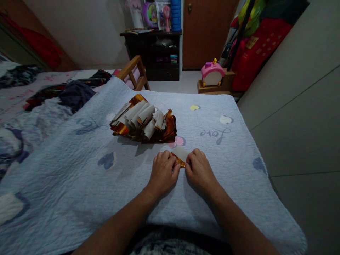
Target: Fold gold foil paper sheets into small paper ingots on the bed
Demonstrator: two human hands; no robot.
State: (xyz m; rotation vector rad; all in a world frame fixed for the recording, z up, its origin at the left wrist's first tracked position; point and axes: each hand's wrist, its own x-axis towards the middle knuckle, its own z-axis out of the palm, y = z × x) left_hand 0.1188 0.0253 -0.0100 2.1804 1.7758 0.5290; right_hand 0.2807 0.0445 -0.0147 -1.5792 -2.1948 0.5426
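Between my two hands lies a small sheet of foil paper [181, 153], white on its upper face, with a shiny gold strip turned over along its near edge. My left hand [165, 167] pinches the left end of that strip, thumb and fingers together. At the right end, my right hand [198, 167] holds it the same way with curled fingers. Both hands rest low on the blue quilted cover [132, 187]. Just beyond them, to the left, sits a loose pile of foil papers [145, 120], gold and white, many curled or bent.
A bed with crumpled clothes [75, 94] is at the left, by a wooden chair [135, 74]. A dark shelf [152, 53] stands at the back. Farther right are a pink toy [212, 73], a red bag [262, 49] and a pale cabinet [300, 117].
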